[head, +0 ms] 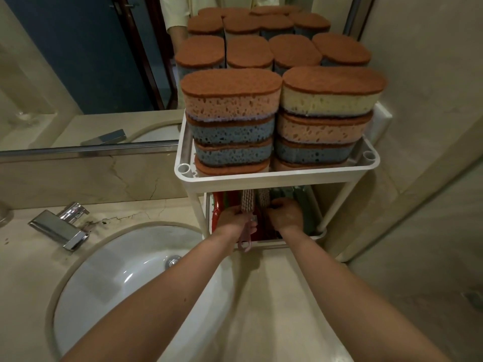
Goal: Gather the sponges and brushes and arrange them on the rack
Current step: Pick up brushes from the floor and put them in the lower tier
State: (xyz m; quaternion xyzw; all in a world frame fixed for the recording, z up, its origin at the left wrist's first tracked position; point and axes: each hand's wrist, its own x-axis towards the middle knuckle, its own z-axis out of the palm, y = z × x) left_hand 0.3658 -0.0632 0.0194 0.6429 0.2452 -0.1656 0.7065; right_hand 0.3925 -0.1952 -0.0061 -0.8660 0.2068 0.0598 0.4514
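A: While the left hand [236, 221] grips the brush [247, 200] mid-handle, which way does it lie?

B: I note: long axis front to back, bristles inside the rack [261, 178], lower tier, loop end out over the front rim. Right hand [287, 215] just beside it, fingers curled in the tier; whether it holds anything, I cannot tell.

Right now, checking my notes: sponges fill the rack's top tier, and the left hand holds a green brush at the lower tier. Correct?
One slip: the head view shows the left hand holding a pink brush, not green. Sponges do fill the rack's top tier. Rest stands.
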